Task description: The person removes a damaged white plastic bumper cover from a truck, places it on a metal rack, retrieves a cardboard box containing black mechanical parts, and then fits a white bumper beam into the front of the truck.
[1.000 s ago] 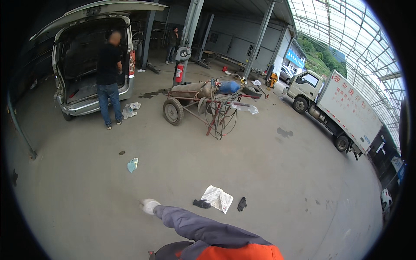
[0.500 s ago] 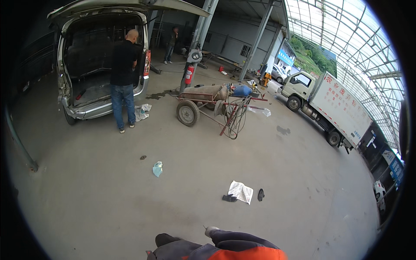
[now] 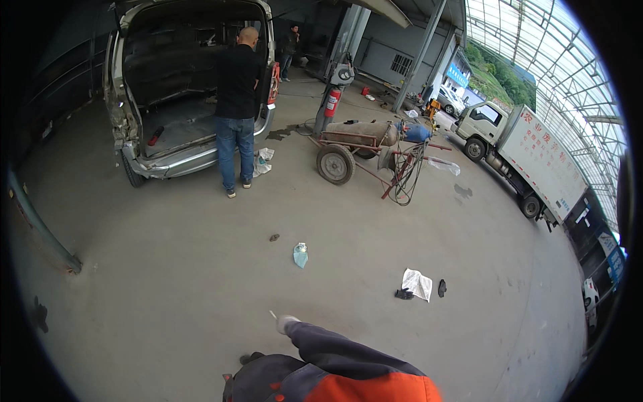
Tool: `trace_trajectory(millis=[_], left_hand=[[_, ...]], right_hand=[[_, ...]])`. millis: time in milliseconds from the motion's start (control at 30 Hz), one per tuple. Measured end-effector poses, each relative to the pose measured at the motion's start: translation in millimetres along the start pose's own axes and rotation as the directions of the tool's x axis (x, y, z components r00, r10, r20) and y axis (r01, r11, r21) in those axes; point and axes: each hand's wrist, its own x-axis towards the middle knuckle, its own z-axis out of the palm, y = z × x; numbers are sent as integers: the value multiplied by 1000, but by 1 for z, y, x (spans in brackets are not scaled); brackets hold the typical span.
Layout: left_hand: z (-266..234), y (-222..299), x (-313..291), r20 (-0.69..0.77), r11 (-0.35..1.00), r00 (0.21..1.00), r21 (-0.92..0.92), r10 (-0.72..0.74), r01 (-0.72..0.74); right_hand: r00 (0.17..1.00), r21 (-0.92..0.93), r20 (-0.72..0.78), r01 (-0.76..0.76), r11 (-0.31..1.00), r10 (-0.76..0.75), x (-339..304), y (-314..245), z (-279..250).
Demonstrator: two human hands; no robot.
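Now seemingly pinching a thin pale stick in the narrowed right hand over the floor! Cannot tell about the left hand, out of view. Well apart from the white sheet and black gloves, lying untouched; no sign of anything finished.

Looks like a thin, pale stick, straight where visible. Juts out of the gloved right hand, slanting forward and to the left of it; disappears inside that hand at its near end. Too small to tell the material.
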Motion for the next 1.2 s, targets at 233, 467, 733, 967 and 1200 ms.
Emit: trace_trajectory(millis=[233, 467, 733, 967, 1200], left_hand=[[-126, 40, 88, 12, 984, 997, -157, 82, -79], [-273, 43, 171, 1, 959, 982, -214, 189, -184], [-397, 34, 240, 50, 945, 970, -244, 236, -217], [-496, -2, 290, 12, 936, 986, -316, 165, -153], [-586, -41, 321, 15, 891, 998, -451, 65, -51]], right_hand=[[713, -44, -364, 630, 775, -600, -11, -422, -173], [929, -89, -158, 325, 941, -336, 7, -464, -59], [939, -40, 144, -310, 950, 312, -61, -261, 167], [925, -262, 291, -168, 950, 244, -71, -315, 197], [998, 130, -26, -58, 990, 62, 145, -540, 115]])
